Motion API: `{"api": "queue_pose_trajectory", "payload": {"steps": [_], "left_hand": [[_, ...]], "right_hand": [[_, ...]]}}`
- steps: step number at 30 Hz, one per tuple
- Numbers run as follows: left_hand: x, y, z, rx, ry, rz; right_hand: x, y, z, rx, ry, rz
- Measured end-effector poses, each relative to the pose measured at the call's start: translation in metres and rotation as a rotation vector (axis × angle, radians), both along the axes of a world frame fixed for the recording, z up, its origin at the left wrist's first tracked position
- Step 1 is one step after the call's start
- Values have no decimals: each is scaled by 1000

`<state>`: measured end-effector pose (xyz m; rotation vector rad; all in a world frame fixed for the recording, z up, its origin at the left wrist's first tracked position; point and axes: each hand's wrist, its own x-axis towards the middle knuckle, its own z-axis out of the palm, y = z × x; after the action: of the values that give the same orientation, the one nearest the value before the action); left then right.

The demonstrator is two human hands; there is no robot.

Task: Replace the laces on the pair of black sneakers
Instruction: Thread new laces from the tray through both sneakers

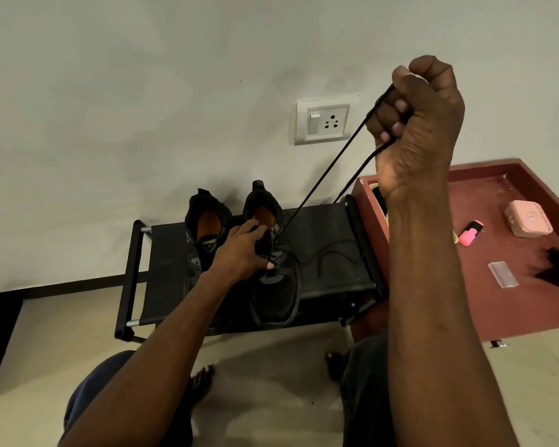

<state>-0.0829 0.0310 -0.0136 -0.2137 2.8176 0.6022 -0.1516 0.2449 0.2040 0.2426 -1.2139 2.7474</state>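
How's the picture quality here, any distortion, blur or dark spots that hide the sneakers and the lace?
Head view: wide-angle bending bows the wall's edges and stretches the raised right hand; lighting is dim and soft, so the black sneakers merge with the dark rack; the taut lace stays sharp against the pale wall; the left hand covers some eyelets; no glare.

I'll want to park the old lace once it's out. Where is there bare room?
Bare patches: the shoe rack top right of the laced sneaker, and the red table near the pink highlighter. Crowded: between both sneakers.
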Motion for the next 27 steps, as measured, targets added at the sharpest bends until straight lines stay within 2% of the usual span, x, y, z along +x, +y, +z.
{"api": "queue_pose_trajectory", "payload": {"steps": [7,9,11,13,14,16,17,18,20,21,22,24,27], "left_hand": [[2,1,2,1,0,5],[2,1,3,0,2,-5],[2,0,2,2,6,-20],[2,0,3,4,10,-31],[1,0,3,5,14,-38],[0,-2,3,19,13,-52],[0,-3,4,38,10,-53],[-1,-4,4,71,15,-46],[-1,-8,4,144,58,-7],[-1,-8,5,174,88,15],[0,-8,7,199,114,34],[2,-10,11,264,142,78],[3,-13,14,384,143,115]], "right_hand": [[0,-1,-1,-72,-46,-51],[-6,1,-9,-51,-95,-146],[-16,3,-27,148,-201,-399],[-26,4,-58,596,-328,-635],[-27,4,-75,876,-374,-650],[-27,0,-106,1381,-384,-461],[-24,-7,-116,1564,-349,-257],[-22,-15,-127,1673,-334,-1],[-14,-34,-147,1743,-374,525],[-10,-45,-159,1817,-343,698],[-7,-53,-172,1924,-279,779],[-3,-65,-195,2062,-175,734],[0,-66,-207,2071,-135,631]]}}
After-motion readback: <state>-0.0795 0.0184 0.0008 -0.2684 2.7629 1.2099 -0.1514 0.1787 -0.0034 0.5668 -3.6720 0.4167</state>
